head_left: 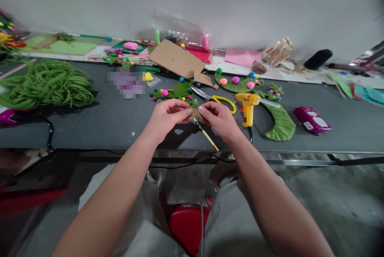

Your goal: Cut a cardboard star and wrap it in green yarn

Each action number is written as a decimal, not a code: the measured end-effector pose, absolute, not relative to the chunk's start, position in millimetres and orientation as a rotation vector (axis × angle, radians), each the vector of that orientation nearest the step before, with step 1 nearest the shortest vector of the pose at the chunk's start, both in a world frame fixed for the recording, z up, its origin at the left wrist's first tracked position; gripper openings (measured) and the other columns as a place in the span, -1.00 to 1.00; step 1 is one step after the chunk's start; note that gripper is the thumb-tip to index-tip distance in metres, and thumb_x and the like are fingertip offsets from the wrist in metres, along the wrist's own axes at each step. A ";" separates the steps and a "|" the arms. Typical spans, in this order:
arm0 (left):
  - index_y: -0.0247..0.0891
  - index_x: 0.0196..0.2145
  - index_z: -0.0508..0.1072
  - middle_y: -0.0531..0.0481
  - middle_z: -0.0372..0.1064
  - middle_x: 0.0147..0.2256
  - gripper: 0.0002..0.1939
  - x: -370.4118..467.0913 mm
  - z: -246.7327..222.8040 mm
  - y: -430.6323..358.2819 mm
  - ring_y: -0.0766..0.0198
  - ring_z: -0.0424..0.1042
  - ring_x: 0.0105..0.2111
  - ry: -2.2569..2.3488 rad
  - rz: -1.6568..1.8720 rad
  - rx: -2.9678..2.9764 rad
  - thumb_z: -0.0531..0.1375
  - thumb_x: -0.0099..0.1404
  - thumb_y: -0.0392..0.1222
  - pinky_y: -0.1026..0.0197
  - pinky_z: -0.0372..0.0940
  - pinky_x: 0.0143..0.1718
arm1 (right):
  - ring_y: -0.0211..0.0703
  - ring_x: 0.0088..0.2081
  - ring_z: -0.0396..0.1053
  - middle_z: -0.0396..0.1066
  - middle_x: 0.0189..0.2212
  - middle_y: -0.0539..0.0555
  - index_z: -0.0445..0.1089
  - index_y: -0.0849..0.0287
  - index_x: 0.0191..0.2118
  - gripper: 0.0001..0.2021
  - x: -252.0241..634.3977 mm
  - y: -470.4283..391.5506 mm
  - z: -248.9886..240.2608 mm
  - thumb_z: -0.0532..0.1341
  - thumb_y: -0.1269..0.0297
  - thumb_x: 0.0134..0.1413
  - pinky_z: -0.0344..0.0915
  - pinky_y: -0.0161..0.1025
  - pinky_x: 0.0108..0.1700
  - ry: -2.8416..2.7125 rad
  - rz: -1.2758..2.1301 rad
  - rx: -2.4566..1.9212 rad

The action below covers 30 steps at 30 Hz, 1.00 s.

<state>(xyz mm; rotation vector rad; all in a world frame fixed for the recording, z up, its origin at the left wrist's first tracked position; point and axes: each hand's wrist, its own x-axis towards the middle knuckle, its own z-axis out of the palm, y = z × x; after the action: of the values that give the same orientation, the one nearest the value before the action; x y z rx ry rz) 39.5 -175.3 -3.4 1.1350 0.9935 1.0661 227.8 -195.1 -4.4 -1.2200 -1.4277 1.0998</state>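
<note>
Between my two hands is a small brown piece of cardboard [195, 113], pinched at its left end by my left hand [171, 119] and at its right end by my right hand [218, 120]. Just below it a pencil [207, 135] lies slanted on the table. Scissors with yellow handles [223, 102] lie behind my right hand, blades pointing left. A yellow glue gun [248, 107] with a clear stick in its back rests to the right. Behind my hands sits a green felt piece with pompoms [180, 90].
A large heap of green yarn [48, 85] covers the left of the table [99, 131]. Farther back lies a cardboard sheet [177, 59]. Yarn-wrapped green crescents [280, 123] and a purple packet [312, 120] are on the right. A black cord hangs along the front edge.
</note>
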 end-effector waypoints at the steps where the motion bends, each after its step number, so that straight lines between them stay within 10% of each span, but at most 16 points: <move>1: -0.30 -0.28 0.56 -0.02 0.55 -0.35 -0.68 40.4 -3.9 -175.4 0.28 0.54 -0.36 0.991 1.070 1.119 0.51 0.03 -0.16 0.21 0.49 -0.30 | -0.32 -0.52 0.22 0.34 -0.54 -0.05 0.42 0.20 -0.34 -0.69 227.2 -194.8 -5.1 0.30 0.01 0.13 0.17 -0.27 -0.44 -1.404 1.098 -1.219; 10: -0.30 -0.09 0.59 -0.06 0.56 -0.25 -0.57 40.9 -8.1 -171.3 0.27 0.52 -0.32 1.086 1.113 1.179 0.47 0.06 -0.21 0.26 0.39 -0.35 | -0.27 -0.47 0.34 0.49 -0.39 0.02 0.51 0.15 -0.25 -0.64 235.3 -192.6 -8.9 0.30 -0.09 0.16 0.26 -0.27 -0.41 -1.323 1.088 -1.249; 21: -0.32 -0.10 0.52 -0.06 0.52 -0.22 -0.53 43.3 -5.0 -166.0 0.29 0.53 -0.33 1.109 1.138 1.081 0.48 0.01 -0.28 0.29 0.42 -0.37 | -0.37 -0.63 -0.07 0.03 -0.77 -0.08 0.23 0.17 -0.73 -0.39 252.5 -212.1 1.7 0.24 -0.09 0.22 -0.09 -0.26 -0.57 -1.471 0.564 -1.589; 30: -0.29 -0.19 0.66 -0.10 0.60 -0.17 -0.67 36.9 -12.6 -165.1 0.25 0.56 -0.24 1.062 1.166 1.119 0.48 0.07 -0.15 0.24 0.47 -0.20 | -0.32 -0.71 0.09 0.21 -0.81 0.00 0.36 0.18 -0.69 -0.42 289.4 -238.3 10.9 0.27 -0.18 0.16 -0.01 -0.25 -0.59 -1.469 0.822 -1.712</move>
<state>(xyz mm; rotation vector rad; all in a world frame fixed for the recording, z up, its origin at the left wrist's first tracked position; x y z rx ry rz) 36.9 -165.1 -12.6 1.1194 1.0624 1.1662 289.4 -238.3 10.9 -1.7125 -1.4694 0.8225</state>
